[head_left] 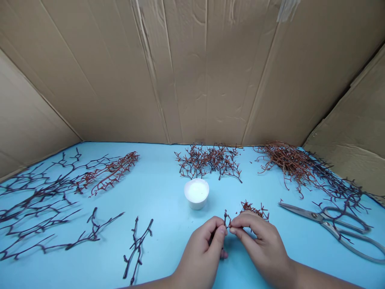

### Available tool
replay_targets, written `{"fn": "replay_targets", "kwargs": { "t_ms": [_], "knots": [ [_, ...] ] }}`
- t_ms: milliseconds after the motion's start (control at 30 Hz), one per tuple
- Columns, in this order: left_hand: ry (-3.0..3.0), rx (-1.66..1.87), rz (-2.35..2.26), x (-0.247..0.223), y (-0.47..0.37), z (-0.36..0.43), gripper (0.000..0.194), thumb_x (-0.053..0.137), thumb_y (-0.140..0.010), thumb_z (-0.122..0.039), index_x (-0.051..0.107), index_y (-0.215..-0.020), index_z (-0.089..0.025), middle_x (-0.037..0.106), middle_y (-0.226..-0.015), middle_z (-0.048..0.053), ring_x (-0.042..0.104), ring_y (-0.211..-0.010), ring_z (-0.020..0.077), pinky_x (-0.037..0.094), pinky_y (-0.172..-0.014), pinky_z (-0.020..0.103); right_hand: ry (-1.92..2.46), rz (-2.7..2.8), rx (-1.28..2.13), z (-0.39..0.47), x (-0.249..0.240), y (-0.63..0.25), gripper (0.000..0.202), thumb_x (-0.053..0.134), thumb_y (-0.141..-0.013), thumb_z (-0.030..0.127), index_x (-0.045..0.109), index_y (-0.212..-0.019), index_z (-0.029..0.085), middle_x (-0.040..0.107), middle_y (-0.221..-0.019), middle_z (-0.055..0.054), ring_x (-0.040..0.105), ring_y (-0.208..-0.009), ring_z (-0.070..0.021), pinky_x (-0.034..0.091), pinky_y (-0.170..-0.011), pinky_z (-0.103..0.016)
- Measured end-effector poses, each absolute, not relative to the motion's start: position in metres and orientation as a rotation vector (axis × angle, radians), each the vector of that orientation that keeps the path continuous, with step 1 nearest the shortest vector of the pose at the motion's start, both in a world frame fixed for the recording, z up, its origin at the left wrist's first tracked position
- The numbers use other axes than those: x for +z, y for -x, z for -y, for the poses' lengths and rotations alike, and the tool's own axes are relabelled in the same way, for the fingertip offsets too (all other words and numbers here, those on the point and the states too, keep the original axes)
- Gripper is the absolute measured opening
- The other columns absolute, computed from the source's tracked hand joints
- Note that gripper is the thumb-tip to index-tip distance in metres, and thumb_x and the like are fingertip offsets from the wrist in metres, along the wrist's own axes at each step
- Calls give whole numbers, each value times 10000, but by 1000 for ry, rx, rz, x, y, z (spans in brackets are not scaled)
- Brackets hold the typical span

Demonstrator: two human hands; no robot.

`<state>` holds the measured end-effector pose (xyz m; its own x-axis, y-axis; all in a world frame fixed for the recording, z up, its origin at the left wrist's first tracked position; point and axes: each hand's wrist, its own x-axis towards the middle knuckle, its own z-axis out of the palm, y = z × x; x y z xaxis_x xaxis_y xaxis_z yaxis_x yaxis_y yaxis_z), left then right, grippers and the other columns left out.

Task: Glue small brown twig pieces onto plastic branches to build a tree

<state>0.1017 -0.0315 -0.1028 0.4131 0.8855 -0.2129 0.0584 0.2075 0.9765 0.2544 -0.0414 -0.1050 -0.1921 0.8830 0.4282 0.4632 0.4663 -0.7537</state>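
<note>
My left hand pinches a short dark twig upright between thumb and forefinger, near the bottom centre. Just to its right, my right hand closes thumb and forefinger on a small reddish twig piece that meets the dark twig. Behind my right hand lies a little pile of reddish-brown twig bits, partly hidden by it. A small white cup with white contents stands beyond my hands.
Dark branches and red twigs spread at left; two dark twigs lie nearer. Branching twigs sit behind the cup. Metal scissors lie right, before a large twig heap. Cardboard walls enclose the blue table.
</note>
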Motion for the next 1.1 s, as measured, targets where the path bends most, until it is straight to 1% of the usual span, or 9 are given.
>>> {"fn": "replay_targets", "kwargs": {
  "t_ms": [200,433,567,900,1100],
  "knots": [
    [-1327,723,-1010,-100,-101,32,241,362,-843,-366,436,-712,-177,415,-627,-42,477,-526,96,431,-547,221,1002,1921,526,43,-102,-254,193,410,-838,38,502,-865,205,575,-781,-27,534,-749,-142,431,-681,-279],
    [-1337,743,-981,-106,-101,33,251,364,-843,-381,444,-720,-177,420,-626,-41,463,-505,89,436,-516,211,1028,1831,568,44,-103,-253,171,461,-829,60,510,-838,224,585,-767,-7,546,-731,-127,445,-667,-257],
    [-1373,727,-990,-106,-100,34,254,359,-845,-371,455,-719,-173,428,-625,-40,471,-483,85,426,-507,209,1022,1830,580,44,-104,-253,177,461,-822,51,505,-829,223,591,-747,0,548,-710,-128,449,-652,-266],
    [-1506,718,-1055,-104,-98,34,263,370,-842,-355,459,-674,-174,407,-601,-41,517,-491,102,415,-503,206,917,1921,454,46,-99,-254,228,459,-787,-13,513,-870,193,603,-748,-29,554,-709,-139,464,-649,-278],
    [-1559,710,-1057,-104,-97,37,269,367,-845,-338,449,-645,-178,409,-549,-47,522,-482,109,407,-513,211,919,1923,459,46,-101,-253,214,463,-786,-10,523,-850,186,603,-726,-32,552,-682,-140,468,-621,-279]
  ]
}}
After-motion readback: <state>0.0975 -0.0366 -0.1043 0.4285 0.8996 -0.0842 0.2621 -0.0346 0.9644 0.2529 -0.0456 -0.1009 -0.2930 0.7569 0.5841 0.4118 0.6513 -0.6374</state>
